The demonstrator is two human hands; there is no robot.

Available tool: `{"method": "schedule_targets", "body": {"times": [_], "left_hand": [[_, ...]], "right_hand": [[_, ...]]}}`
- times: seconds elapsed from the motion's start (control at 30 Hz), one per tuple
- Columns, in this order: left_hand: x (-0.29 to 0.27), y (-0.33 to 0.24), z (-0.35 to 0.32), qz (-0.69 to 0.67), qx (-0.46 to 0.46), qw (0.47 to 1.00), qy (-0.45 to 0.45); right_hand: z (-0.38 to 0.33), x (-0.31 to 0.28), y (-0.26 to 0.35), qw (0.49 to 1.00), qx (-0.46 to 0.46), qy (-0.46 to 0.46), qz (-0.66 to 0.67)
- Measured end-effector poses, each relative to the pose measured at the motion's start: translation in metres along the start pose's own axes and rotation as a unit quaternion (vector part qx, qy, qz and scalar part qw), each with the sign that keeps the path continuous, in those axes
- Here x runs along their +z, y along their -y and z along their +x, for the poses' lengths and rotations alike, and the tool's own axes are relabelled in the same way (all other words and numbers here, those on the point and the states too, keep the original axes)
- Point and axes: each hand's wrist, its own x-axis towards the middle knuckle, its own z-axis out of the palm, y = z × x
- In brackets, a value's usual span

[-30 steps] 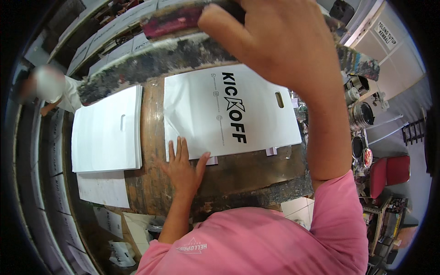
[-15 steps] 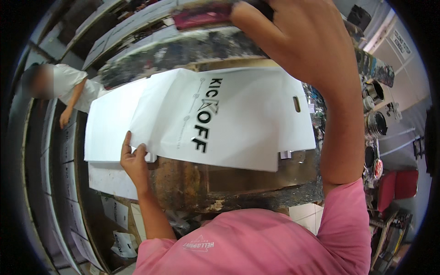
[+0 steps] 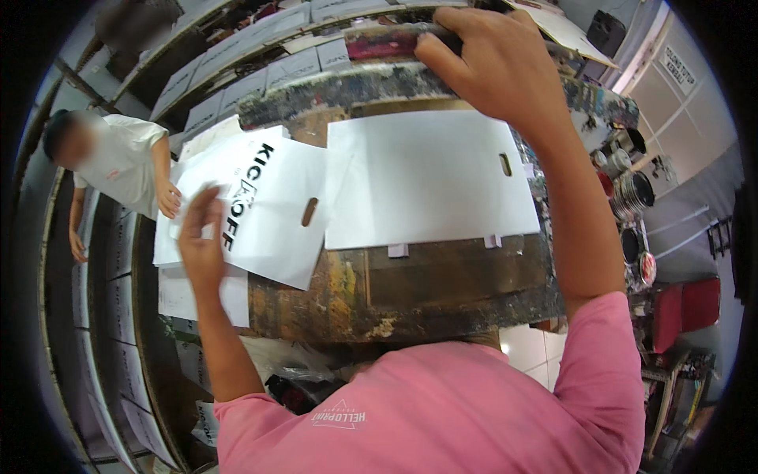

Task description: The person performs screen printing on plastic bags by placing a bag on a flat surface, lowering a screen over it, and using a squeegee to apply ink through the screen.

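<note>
A white bag (image 3: pixel 288 237) with bold black lettering and a handle slot lies tilted on a pile of white sheets at the left. Over its left part is my left hand (image 3: pixel 203 241), its fingers smeared by motion, so whether they still grip the bag cannot be told. A plain white bag (image 3: pixel 426 178) with a handle slot lies flat in the middle of the worktable. Beyond it, raised high, my right hand (image 3: pixel 501 67) has its fingers curled round the end of a dark, paint-stained bar (image 3: pixel 383 43).
The worktable (image 3: pixel 316 312) is stained with paint. A co-worker (image 3: pixel 122 162) in a white shirt stands at the left by racks (image 3: pixel 122 316) of printed sheets. More racks stand at the back. Tins (image 3: pixel 632 193) and a red chair (image 3: pixel 687 312) are at the right.
The printed bag has moved left off the plain bag onto the pile. My left hand has shifted left and farther away. The co-worker has come closer to the pile.
</note>
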Motion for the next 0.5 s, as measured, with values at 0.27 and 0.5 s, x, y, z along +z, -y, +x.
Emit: {"method": "schedule_targets", "body": {"times": [0.27,0.5], "left_hand": [[0.137,-0.265,-0.046,-0.202,0.601,0.703,0.322],[0.207,-0.362,-0.071,-0.105,0.636,0.689,0.331]], "right_hand": [[0.005,0.027,-0.04,1.0,0.01,-0.011,-0.019],[-0.02,0.037,0.014,0.979,-0.032,-0.193,-0.061]]}}
